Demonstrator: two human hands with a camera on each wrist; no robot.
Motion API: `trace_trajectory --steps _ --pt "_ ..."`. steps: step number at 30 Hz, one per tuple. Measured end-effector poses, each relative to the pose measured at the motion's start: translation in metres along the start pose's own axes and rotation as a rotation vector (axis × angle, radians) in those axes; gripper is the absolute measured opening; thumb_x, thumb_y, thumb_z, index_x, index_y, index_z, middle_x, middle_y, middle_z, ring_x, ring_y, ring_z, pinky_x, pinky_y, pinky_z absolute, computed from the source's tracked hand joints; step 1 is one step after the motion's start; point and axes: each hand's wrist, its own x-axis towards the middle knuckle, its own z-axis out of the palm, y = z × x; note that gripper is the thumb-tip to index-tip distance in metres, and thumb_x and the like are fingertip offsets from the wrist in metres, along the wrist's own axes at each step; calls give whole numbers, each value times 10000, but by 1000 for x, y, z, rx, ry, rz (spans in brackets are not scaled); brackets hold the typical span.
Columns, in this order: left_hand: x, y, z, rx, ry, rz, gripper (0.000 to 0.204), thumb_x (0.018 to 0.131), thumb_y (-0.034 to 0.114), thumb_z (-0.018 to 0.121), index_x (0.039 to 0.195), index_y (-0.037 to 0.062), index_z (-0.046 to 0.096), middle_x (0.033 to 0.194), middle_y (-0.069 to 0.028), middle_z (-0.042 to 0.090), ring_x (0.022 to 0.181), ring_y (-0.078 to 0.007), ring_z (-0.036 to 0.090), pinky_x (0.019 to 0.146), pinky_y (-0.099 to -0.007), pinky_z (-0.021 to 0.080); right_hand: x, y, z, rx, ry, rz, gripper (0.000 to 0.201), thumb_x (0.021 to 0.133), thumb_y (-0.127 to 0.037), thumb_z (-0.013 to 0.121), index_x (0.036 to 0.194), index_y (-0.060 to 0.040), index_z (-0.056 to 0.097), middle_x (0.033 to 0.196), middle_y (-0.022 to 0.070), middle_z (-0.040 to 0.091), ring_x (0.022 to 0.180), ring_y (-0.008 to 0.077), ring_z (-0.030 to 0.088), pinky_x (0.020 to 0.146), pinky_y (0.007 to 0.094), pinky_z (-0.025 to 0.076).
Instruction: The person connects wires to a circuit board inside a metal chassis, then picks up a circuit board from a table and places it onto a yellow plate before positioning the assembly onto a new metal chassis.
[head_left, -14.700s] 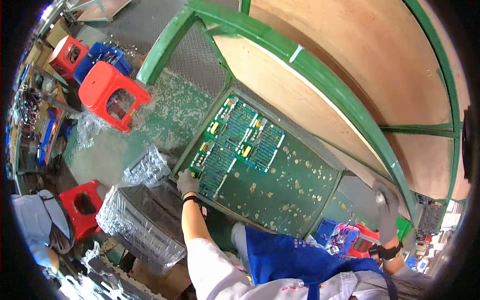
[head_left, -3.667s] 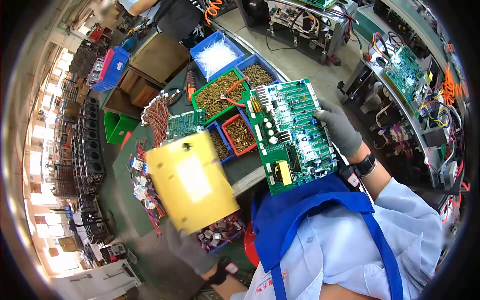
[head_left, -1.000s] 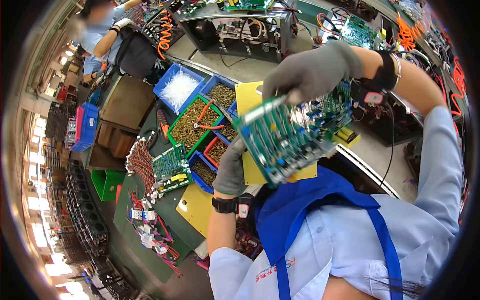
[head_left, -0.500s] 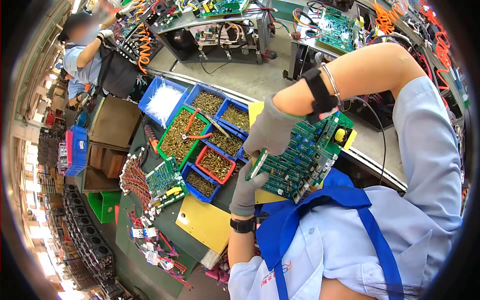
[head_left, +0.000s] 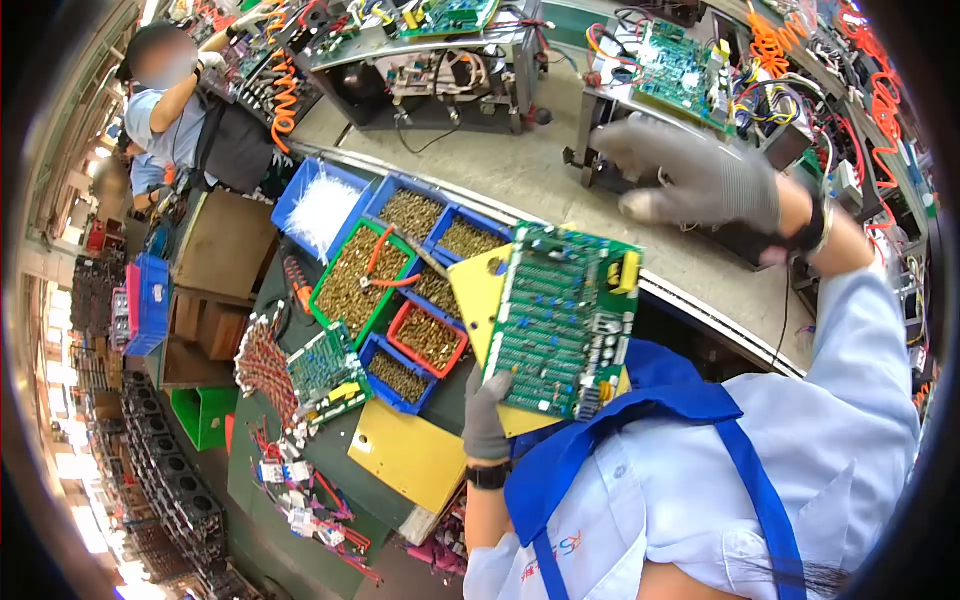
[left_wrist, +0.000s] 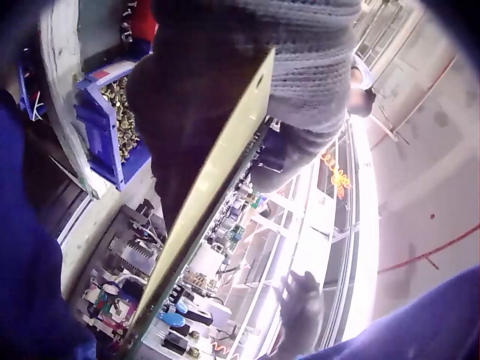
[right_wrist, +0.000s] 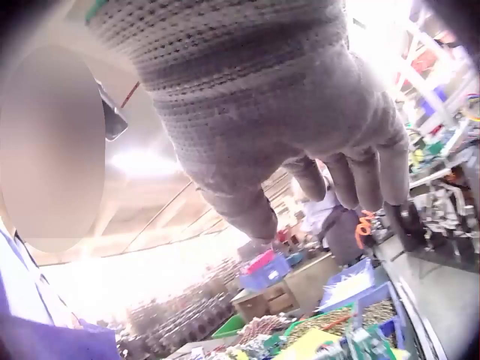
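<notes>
My gloved left hand (head_left: 486,425) grips a green circuit board (head_left: 555,325) and a yellow plate (head_left: 478,285) together at their lower left edge, thumb over the board's face. The plate lies behind the board, turned slightly so its left side and lower corner stick out. Seen edge-on in the left wrist view, the yellow plate (left_wrist: 214,172) lies right against the board, with the glove (left_wrist: 311,75) around both. My right hand (head_left: 700,180) is off to the upper right, apart from the board; the right wrist view shows its glove (right_wrist: 277,127) with nothing in the fingers.
On the bench are a green bin (head_left: 345,290) and a red bin (head_left: 428,338) of brass fasteners, a second circuit board (head_left: 328,372), another yellow plate (head_left: 405,455) and wire bundles (head_left: 300,490). Open metal chassis (head_left: 430,85) stand beyond the bench edge. A person (head_left: 170,110) works at upper left.
Earlier a board and a yellow plate were in separate hands; now both are in the left. Over the last half second, the right hand released the board and moved up and right; the board turned.
</notes>
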Motion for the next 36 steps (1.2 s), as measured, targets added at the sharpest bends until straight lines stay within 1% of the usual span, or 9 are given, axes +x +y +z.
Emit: trace_trajectory --steps 3,4,5,6,11,15,18,22,36 --pt "2 -7 -17 -7 70 55 662 779 122 557 1380 -82 365 1288 -232 541 1094 -344 616 944 -440 524 -82 42 93 396 129 592 765 883 -372 677 1435 -7 293 1270 133 483 1122 187 493 959 359 433" --pt "8 -6 -7 -33 65 77 634 784 86 535 1376 -75 374 1278 -226 547 1084 -340 621 936 -433 531 -75 11 91 728 -85 706 877 878 -435 669 1476 4 202 1369 137 407 1209 206 447 996 367 417" --pt "13 -5 0 -56 66 95 610 789 51 513 1372 -69 382 1267 -221 553 1074 -336 625 929 -426 538 -81 -7 116 1127 184 522 929 870 -467 668 1484 9 160 1408 156 399 1230 242 464 1015 385 419" --pt "20 -7 -3 -26 95 97 585 797 0 487 1373 -45 395 1246 -198 566 1058 -311 631 916 -423 546 -88 -8 153 1321 232 904 935 872 -481 663 1486 4 152 1422 169 398 1206 263 492 1014 389 423" --pt "41 5 42 319 136 108 582 821 25 523 1389 -12 397 1230 -146 571 1041 -247 616 894 -364 525 -53 4 160 1306 567 580 725 832 -343 730 1364 26 404 1206 101 596 1091 168 569 955 320 458" --pt "41 15 56 464 -196 153 694 801 234 721 1382 -4 424 1258 -136 571 1114 -227 589 928 -367 491 -58 2 129 1330 622 574 639 814 -251 730 1322 24 458 1170 89 613 1047 152 584 935 308 463" --pt "39 35 79 1731 -39 122 403 920 146 544 1285 -20 498 1161 -194 609 1036 -266 590 892 -382 459 -71 12 138 1320 645 556 636 814 -242 698 1327 38 445 1165 96 611 1036 156 587 924 304 462" --pt "58 21 89 299 10 23 403 1013 328 417 1219 -8 503 1134 -102 621 976 -181 611 824 -302 488 -81 9 135 1367 571 552 777 755 -240 749 1379 54 391 1202 104 591 1056 157 574 940 300 452" --pt "64 2 81 506 -24 225 463 1012 421 438 1166 3 565 1038 -39 617 907 -109 568 788 -264 474 -74 11 124 1211 485 536 883 710 -246 812 1416 38 365 1257 108 552 1126 166 531 999 315 410"
